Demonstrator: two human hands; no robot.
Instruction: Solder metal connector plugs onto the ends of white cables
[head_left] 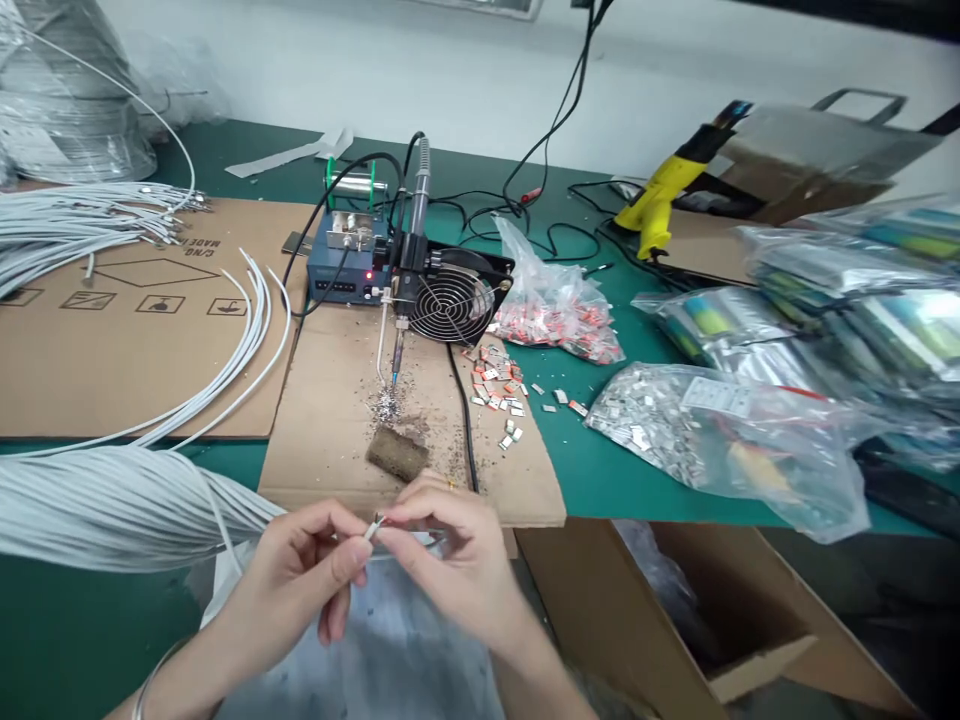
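Between thumb and fingertips, my left hand [315, 570] pinches a white cable [371, 531] close to its end. My right hand [450, 540] meets it there, thumb and forefinger closed at the cable's tip, where small wire ends show; I cannot make out exactly what these fingers grip. Just beyond the hands lies a brown sponge-like block [397, 453] on a cardboard sheet [322, 420]. Above it a soldering iron [412, 240] points down from its stand. To the left, a thick bundle of white cables [127, 505] reaches toward my left wrist.
Loose small connectors [495, 375] lie right of the iron, beside a fan [454, 300]. A blue soldering station [341, 270] and solder spool [356, 185] stand behind. Bags of metal parts [652, 415] and a yellow heat gun [660, 200] are right. An open carton [675, 600] sits below the table edge.
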